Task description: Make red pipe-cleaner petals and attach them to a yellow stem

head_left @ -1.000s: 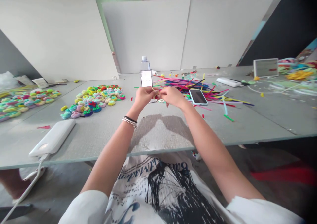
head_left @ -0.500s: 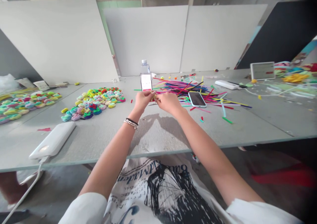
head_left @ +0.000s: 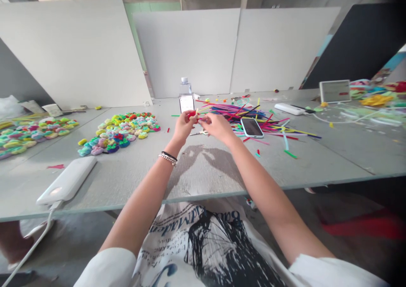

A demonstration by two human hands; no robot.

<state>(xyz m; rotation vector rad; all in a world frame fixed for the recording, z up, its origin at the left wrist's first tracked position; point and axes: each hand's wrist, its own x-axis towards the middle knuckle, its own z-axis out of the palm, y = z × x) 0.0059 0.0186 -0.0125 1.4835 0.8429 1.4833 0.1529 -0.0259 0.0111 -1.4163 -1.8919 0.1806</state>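
Observation:
My left hand (head_left: 183, 126) is closed in a pinch around a small piece of red pipe cleaner (head_left: 192, 115), with a pale yellow bit showing at its top. Close beside it, the fingers of my right hand (head_left: 218, 125) are pinched at the right side of that same piece. Both hands are held above the table, nearly touching. What looks like a pair of scissors (head_left: 199, 132) lies below them, partly hidden. Just behind my hands a phone with a lit screen (head_left: 186, 102) stands upright against a water bottle (head_left: 185, 85).
A heap of colourful pipe cleaners (head_left: 234, 111) spreads to the right, with a phone (head_left: 252, 127) on its near edge. Fluffy flower-like pieces (head_left: 122, 130) cluster at left. A cabled white power bank (head_left: 68, 180) lies front left, another power bank (head_left: 289, 108) back right.
My fingers have turned and parted slightly, so the red pipe cleaner piece now shows between them. More of the scissors-like tool below is visible. The things on the table stay put.

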